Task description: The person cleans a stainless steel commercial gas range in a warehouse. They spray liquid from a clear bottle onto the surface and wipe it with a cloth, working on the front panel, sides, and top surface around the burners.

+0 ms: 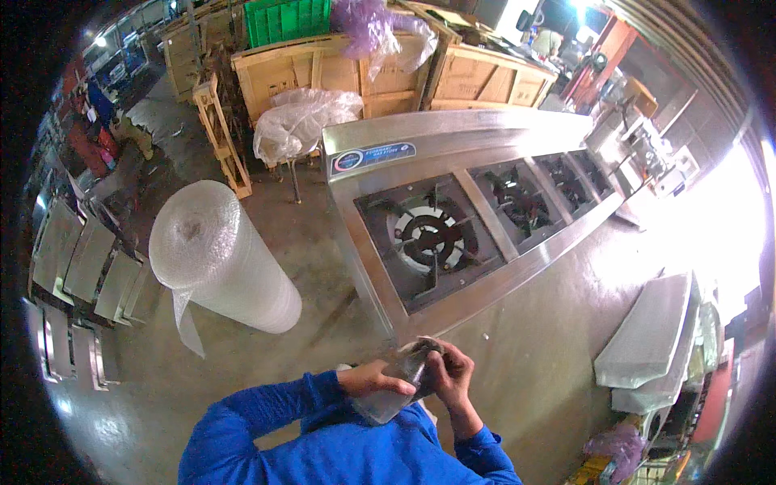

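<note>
Close to my body, my left hand (376, 378) is closed around a crumpled, clear plastic bag-like piece (378, 406), with the thumb lying across it. On its other side my right hand (451, 373) pinches the upper edge with bent fingers. A dark, shiny part shows between the hands; what it is I cannot make out. Just beyond my hands stands a long stainless steel gas stove (453, 319) with several burners in a row. The nearest burner (436, 236) has a black grate over a round head. Neither hand touches the stove, as far as I can see.
A tall bubble wrap roll (242, 259) stands on the floor at left, its loose end hanging. Wooden crates (315, 69) and a plastic-covered stand (307, 121) are behind the stove. Wrapped panels (647, 335) lie at right; metal panels (89, 259) lean at far left.
</note>
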`<control>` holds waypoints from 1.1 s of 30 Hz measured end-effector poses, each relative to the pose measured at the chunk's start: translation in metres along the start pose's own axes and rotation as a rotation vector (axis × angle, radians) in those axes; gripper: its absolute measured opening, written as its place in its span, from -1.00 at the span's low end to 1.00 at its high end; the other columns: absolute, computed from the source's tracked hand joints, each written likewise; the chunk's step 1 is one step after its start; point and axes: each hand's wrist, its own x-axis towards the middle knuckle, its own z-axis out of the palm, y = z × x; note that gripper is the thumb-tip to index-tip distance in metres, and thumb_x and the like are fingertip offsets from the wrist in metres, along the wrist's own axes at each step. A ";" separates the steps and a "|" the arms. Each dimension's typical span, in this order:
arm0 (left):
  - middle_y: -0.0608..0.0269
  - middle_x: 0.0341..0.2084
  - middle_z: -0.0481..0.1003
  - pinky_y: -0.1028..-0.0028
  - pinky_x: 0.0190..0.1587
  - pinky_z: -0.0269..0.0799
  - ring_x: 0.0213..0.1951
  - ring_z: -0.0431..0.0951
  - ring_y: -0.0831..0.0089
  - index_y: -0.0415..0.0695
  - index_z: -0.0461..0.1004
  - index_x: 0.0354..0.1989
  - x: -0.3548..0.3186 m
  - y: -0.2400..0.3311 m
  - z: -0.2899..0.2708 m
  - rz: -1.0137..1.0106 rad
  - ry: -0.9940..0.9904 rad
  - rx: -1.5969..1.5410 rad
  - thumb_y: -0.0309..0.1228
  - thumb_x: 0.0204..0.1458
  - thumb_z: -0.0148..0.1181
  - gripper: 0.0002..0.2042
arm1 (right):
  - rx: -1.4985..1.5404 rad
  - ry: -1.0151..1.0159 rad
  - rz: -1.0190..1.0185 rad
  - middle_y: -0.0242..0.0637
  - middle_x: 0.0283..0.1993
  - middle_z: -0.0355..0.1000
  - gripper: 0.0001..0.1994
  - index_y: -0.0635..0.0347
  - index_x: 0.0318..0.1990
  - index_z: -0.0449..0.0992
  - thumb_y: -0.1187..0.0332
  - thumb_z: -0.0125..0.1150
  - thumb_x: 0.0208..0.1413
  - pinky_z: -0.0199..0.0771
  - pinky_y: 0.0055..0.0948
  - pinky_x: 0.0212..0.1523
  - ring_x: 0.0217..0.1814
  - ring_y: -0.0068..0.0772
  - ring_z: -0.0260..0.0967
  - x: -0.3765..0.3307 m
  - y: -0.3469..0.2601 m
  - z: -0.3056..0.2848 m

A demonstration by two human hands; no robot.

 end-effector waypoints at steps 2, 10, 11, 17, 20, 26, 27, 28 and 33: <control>0.08 -0.29 0.56 0.35 -0.19 0.54 -0.29 0.60 0.27 -0.20 0.44 -0.06 0.003 -0.007 0.012 -0.238 -0.057 -0.453 -0.04 -0.03 0.32 -0.49 | 0.035 -0.018 0.156 -0.33 -0.24 0.56 -0.73 0.38 -0.07 0.56 0.32 0.20 0.22 0.46 -0.52 -0.16 -0.22 -0.60 0.43 0.001 0.005 -0.005; 0.10 -0.32 0.57 0.36 -0.21 0.54 -0.30 0.59 0.39 -0.18 0.45 -0.03 0.050 -0.035 0.060 0.035 0.017 -0.239 -0.11 -0.07 0.37 -0.49 | -0.128 -0.015 0.018 -0.29 -0.22 0.57 -0.71 0.39 -0.08 0.57 0.30 0.18 0.21 0.47 -0.53 -0.14 -0.19 -0.58 0.45 -0.018 -0.006 -0.058; 0.11 -0.30 0.58 0.36 -0.17 0.53 -0.25 0.58 0.42 -0.17 0.44 0.01 0.054 -0.037 0.066 0.147 0.085 0.008 -0.13 -0.08 0.40 -0.47 | -0.168 -0.022 -0.093 -0.28 -0.20 0.58 -0.71 0.39 -0.07 0.57 0.31 0.18 0.21 0.47 -0.53 -0.11 -0.16 -0.56 0.46 -0.022 -0.010 -0.066; 0.10 -0.21 0.60 0.31 -0.07 0.50 -0.17 0.61 0.32 -0.17 0.39 0.10 0.035 -0.043 0.085 0.565 0.467 0.560 -0.20 -0.26 0.50 -0.31 | -0.404 -0.228 -0.676 -0.09 0.02 0.54 -0.74 0.22 -0.09 0.57 0.47 0.26 0.02 0.47 -0.23 0.00 0.01 -0.11 0.55 -0.032 -0.019 -0.075; 0.00 -0.17 0.59 0.26 -0.05 0.51 -0.13 0.62 0.19 -0.16 0.43 0.04 0.011 -0.053 0.088 0.455 0.560 0.500 -0.18 -0.29 0.51 -0.34 | -0.314 -0.278 -0.664 -0.08 0.03 0.54 -0.74 0.24 -0.07 0.56 0.49 0.18 0.06 0.44 -0.13 0.04 0.06 -0.07 0.52 -0.033 -0.015 -0.053; 0.12 -0.20 0.60 0.25 -0.10 0.50 -0.19 0.62 0.18 -0.24 0.46 -0.02 -0.037 -0.065 0.050 0.442 0.494 0.290 -0.17 -0.21 0.47 -0.41 | -0.248 -0.302 -0.516 -0.02 0.03 0.52 -0.74 0.32 -0.04 0.54 0.51 0.14 0.10 0.41 -0.27 0.10 0.01 -0.06 0.52 -0.019 -0.003 0.024; 0.16 -0.22 0.61 0.27 -0.12 0.51 -0.22 0.62 0.20 -0.25 0.47 -0.04 -0.051 -0.067 0.043 0.482 0.476 0.158 -0.17 -0.19 0.47 -0.43 | -0.270 -0.306 -0.502 -0.01 0.03 0.52 -0.75 0.33 -0.05 0.54 0.51 0.14 0.11 0.41 -0.29 0.09 -0.01 -0.06 0.52 -0.012 0.001 0.040; 0.20 -0.28 0.60 0.34 -0.17 0.53 -0.27 0.62 0.20 -0.22 0.51 -0.15 -0.065 -0.071 0.039 0.412 0.413 -0.150 -0.09 -0.13 0.44 -0.51 | -0.221 -0.290 -0.440 -0.09 -0.06 0.57 -0.78 0.34 -0.08 0.56 0.47 0.16 0.15 0.46 -0.35 -0.03 -0.16 -0.26 0.52 -0.004 0.005 0.058; 0.08 -0.39 0.57 0.28 -0.31 0.61 -0.39 0.62 0.25 -0.21 0.47 -0.14 -0.116 -0.081 -0.035 -0.010 0.336 -0.860 0.06 -0.03 0.28 -0.46 | -0.204 -0.425 0.187 -0.40 -0.37 0.53 -0.74 0.37 -0.22 0.61 0.29 0.20 0.21 0.38 -0.53 -0.31 -0.32 -0.67 0.33 0.041 0.041 0.167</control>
